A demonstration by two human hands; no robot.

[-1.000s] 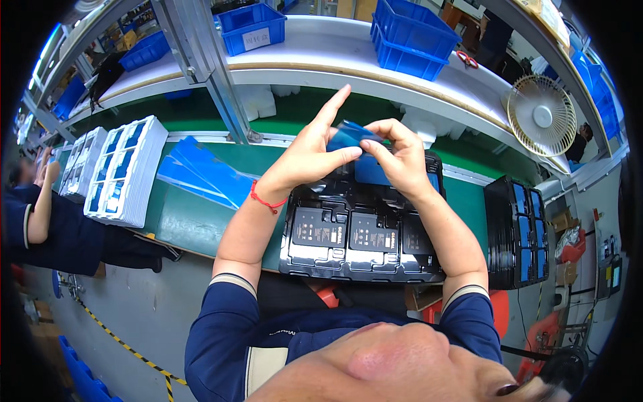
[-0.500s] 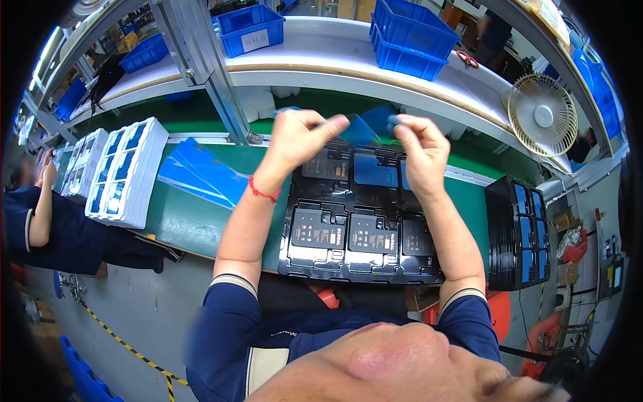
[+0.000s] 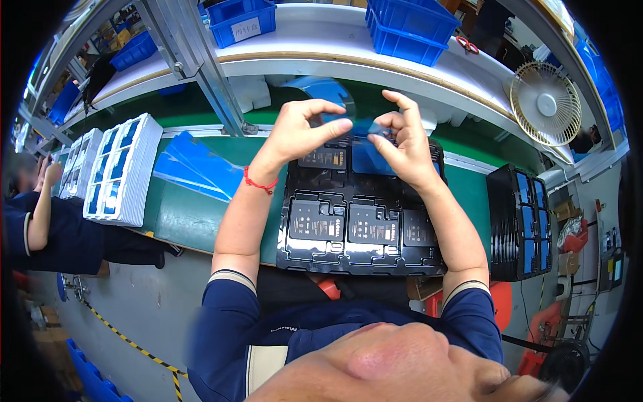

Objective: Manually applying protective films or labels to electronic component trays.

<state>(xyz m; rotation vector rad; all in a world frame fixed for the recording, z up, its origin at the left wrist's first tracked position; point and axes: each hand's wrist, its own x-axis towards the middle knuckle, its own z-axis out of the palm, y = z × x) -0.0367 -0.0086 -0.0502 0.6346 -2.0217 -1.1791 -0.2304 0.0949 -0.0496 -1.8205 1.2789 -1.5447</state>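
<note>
A thin blue plastic film (image 3: 325,91) hangs above the far edge of a black moulded tray (image 3: 348,263), partly smeared by motion. My left hand (image 3: 305,132) is curled round it, thumb and index finger a little apart. My right hand (image 3: 410,149) pinches bluish film between thumb and a finger, its index finger raised. Whether both hands hold one film or two, I cannot tell. In the tray's compartments lie flat dark battery-like packs (image 3: 317,220), several of them in the near row uncovered. A blue film (image 3: 368,161) covers a far compartment, partly behind my right hand.
Loose blue film sheets (image 3: 194,171) lie on the green bench to the left, beside stacked white trays (image 3: 124,171). Stacked black trays (image 3: 522,224) stand right. Behind are a shelf with blue bins (image 3: 408,37) and a fan (image 3: 546,104). A co-worker (image 3: 47,214) sits far left.
Both hands have risen slightly. The film has swung up and away behind my left hand, and my right fingers have spread from a tighter pinch.
</note>
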